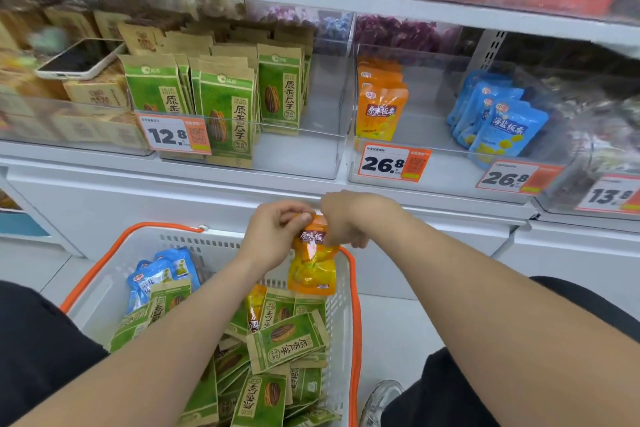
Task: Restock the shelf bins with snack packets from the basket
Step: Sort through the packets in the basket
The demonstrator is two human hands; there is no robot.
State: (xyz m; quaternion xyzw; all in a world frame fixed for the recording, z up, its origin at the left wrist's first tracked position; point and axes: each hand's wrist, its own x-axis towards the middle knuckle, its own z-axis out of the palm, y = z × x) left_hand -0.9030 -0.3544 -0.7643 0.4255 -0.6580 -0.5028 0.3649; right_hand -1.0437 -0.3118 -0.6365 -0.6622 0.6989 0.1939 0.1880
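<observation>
— Where are the hands?
— Mid-frame, nearly touching. The left hand (277, 236) and right hand (349, 218), fingers curled, both pinch the top of one orange packet (313, 267).
— And the arms?
— Bare forearms reach in from the lower corners, converging.

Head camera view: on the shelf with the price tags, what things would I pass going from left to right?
Phone → green seed packets → orange packets → blue packets.
</observation>
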